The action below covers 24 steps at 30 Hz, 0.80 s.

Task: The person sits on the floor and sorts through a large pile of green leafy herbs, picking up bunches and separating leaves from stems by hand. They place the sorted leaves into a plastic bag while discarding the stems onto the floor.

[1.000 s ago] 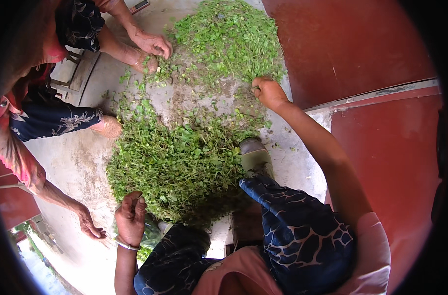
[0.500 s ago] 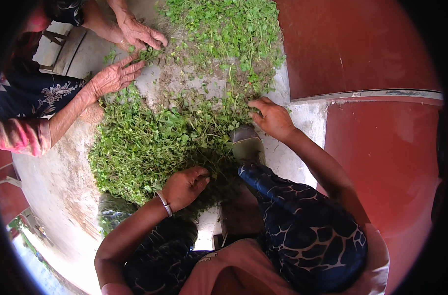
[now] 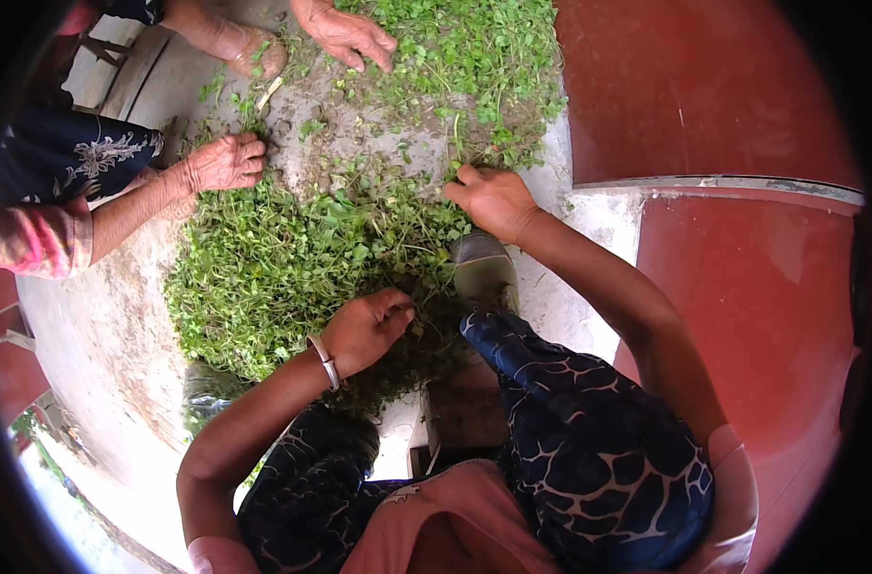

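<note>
Head view, read as a clock face: my left hand (image 3: 364, 333) is at eight o'clock, close to the middle, over the lower part of the near heap of greens (image 3: 264, 268), where it falls into shade. Its fingers curl with the thumb beside them; I cannot tell whether I am pinching a stem. A pale bracelet (image 3: 328, 365) circles that wrist. My right hand (image 3: 498, 206) is at one o'clock, just beyond the toe of my shoe (image 3: 484, 277), its fingers bent and the tips turned toward the leaves. I see mostly its back, so I cannot tell whether those tips press on anything.

The near heap runs as a thick leafy mat from the middle out to nine o'clock. A far patch of greens (image 3: 488, 53) lies between twelve and one, with brown soil and loose leaves scattered between the two.

Across from my left side, a co-worker's curled hand (image 3: 227, 163) is at ten o'clock by the near heap's edge; their other hand (image 3: 354, 40), fingers extended, is between eleven and twelve, beside the far patch. Red panels (image 3: 694, 96) fill two to three o'clock, and my dark patterned trousers (image 3: 589, 430) show from four to seven.
</note>
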Available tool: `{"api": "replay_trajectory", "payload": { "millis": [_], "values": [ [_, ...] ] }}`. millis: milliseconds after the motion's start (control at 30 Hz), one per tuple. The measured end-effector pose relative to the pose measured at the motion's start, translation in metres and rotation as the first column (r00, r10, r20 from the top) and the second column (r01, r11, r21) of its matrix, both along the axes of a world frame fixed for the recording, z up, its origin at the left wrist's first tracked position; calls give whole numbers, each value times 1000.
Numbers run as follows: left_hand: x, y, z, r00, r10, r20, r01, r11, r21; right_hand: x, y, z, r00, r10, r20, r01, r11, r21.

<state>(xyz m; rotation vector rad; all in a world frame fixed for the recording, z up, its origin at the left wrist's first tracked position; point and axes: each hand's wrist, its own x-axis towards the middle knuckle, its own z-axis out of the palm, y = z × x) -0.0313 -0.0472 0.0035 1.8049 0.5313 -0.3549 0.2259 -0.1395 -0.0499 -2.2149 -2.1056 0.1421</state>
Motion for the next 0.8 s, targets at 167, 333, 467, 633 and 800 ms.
{"api": "replay_trajectory", "payload": {
  "millis": [167, 333, 467, 633, 800],
  "values": [
    [15, 19, 0, 938, 293, -184, -346, 814, -467, -20, -15, 56, 985, -47, -166, 107, 922, 373],
    [35, 34, 4, 837, 480, -264, -504, 485, -715, -51, -27, 76, 958, 88, -274, 47, 892, 450],
    [47, 33, 2, 856, 404, -324, -457, 297, -838, -69, -25, 68, 943, 245, -226, -112, 872, 476],
    [48, 46, 2, 821, 532, -208, -456, 392, -799, -77, -29, 62, 918, 348, -190, -249, 879, 407],
    [44, 47, -2, 782, 582, -224, -487, 345, -803, -80, -41, 53, 908, 278, -315, -158, 920, 357]
  ]
}}
